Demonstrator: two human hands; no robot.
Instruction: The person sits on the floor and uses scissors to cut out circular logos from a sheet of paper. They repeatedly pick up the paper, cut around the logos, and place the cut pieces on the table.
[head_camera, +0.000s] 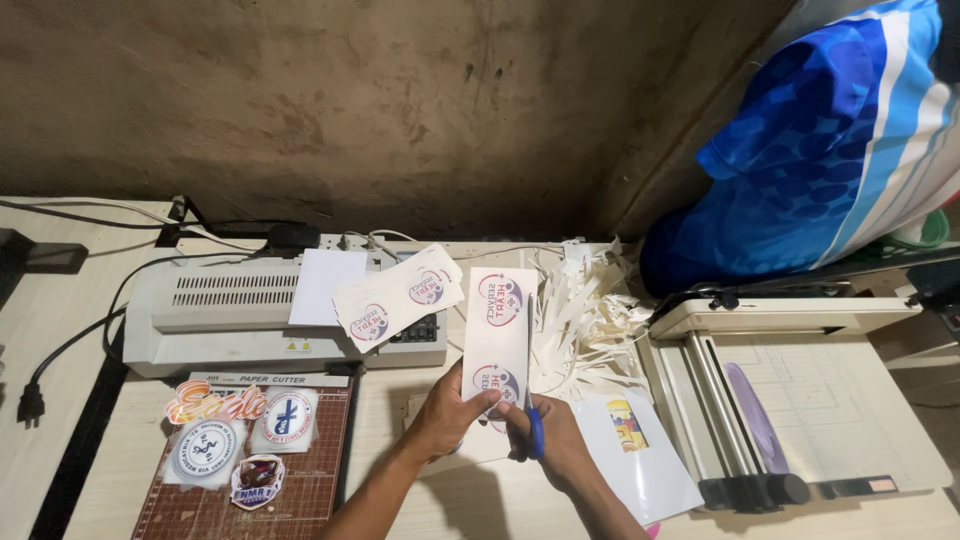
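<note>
Your left hand (447, 412) pinches the printed strip (497, 335) — your right hand (552, 440) grips blue-handled scissors (536, 430) at its lower edge.

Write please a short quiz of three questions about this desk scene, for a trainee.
1. True or false: the left hand holds the long white printed paper strip.
2. Which tool is in the right hand?
A. blue-handled scissors
B. a black pen
C. a metal ruler
3. Fill in: the pile of thin white paper offcuts lies to the ____ of the strip in the picture.

Key
1. True; its grip is on the lower end of the strip.
2. A.
3. Right, between the strip and the white paper trimmer.
</note>
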